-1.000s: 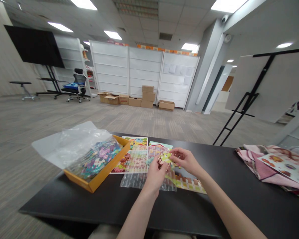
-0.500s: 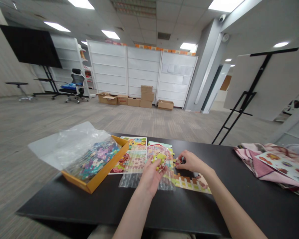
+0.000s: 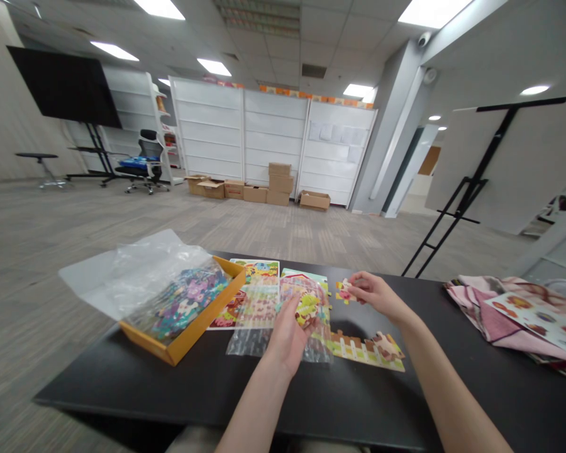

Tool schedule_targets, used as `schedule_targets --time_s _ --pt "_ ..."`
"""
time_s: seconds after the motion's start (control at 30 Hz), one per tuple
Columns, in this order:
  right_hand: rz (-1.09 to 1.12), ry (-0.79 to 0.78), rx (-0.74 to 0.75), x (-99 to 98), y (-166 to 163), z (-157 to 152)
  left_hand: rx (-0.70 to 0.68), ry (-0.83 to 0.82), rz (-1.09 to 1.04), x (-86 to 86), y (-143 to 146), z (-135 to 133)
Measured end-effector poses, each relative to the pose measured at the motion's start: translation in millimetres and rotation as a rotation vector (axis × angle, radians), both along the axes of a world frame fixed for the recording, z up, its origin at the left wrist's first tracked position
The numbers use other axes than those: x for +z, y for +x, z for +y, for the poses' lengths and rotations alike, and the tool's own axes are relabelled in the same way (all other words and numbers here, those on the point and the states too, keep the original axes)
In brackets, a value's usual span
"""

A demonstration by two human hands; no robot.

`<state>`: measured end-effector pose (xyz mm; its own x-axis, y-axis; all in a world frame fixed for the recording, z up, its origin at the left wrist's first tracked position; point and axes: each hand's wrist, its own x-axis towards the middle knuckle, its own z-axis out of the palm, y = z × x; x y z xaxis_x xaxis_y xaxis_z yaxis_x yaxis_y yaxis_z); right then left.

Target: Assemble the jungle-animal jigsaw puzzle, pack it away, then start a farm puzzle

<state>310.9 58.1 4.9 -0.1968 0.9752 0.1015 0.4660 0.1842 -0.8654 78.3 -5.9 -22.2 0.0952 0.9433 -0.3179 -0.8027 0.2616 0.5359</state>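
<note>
My right hand (image 3: 375, 294) pinches a small puzzle piece (image 3: 344, 291) with pink and yellow on it, raised beside the right edge of the partly joined jigsaw puzzle (image 3: 292, 275). My left hand (image 3: 290, 330) is curled around several yellow-green puzzle pieces (image 3: 308, 307), held over a clear plastic bag (image 3: 249, 340) that covers part of the puzzle. Below my right hand lies a joined strip of pieces with a fence picture (image 3: 358, 350). A few loose brown and pink pieces (image 3: 387, 345) rest on the strip's right end.
An orange box (image 3: 179, 350) of bagged puzzle pieces stands at the left of the black table (image 3: 170, 396). A colourful picture sheet (image 3: 259, 269) lies beside it. Pink cloth (image 3: 471, 308) with a printed sheet (image 3: 538, 321) on top lies at the right.
My right hand has lifted away from the puzzle's right edge, up and to the right, with the pinched piece now showing. My left hand has shifted only slightly.
</note>
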Motion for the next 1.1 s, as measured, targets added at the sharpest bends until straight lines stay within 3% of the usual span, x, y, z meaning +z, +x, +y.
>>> schedule_targets --time_s 0.13,0.23,0.33,0.43,0.57,0.67,0.93,1.1 --pt "0.207 0.07 0.095 0.2 -45.1 -17.3 -0.078 0.06 0.006 2.9 1.8 -3.6" --pt "0.159 0.161 0.121 -5.8 -69.3 -25.5 -0.094 0.093 0.039 4.3 3.6 -6.8" --pt "0.022 0.255 0.124 1.5 -63.1 -26.4 -0.087 0.097 0.058 5.3 4.8 -7.9" --pt "-0.165 0.271 0.017 15.6 -28.4 -22.0 -0.057 0.069 0.07 6.7 3.8 -7.1" --pt "-0.579 0.075 -0.096 14.7 27.3 -16.6 -0.065 0.006 0.067 9.0 1.0 -6.9" --pt "-0.781 -0.154 -0.066 2.4 48.4 -17.1 -0.083 0.013 0.064 10.7 0.3 -8.2" --pt "-1.011 -0.253 -0.075 3.7 30.6 -25.7 -0.047 0.011 0.024 9.0 2.0 -5.9" --pt "-0.923 -0.283 -0.057 -1.2 34.3 -21.6 -0.048 -0.014 0.034 6.3 1.4 -4.7"
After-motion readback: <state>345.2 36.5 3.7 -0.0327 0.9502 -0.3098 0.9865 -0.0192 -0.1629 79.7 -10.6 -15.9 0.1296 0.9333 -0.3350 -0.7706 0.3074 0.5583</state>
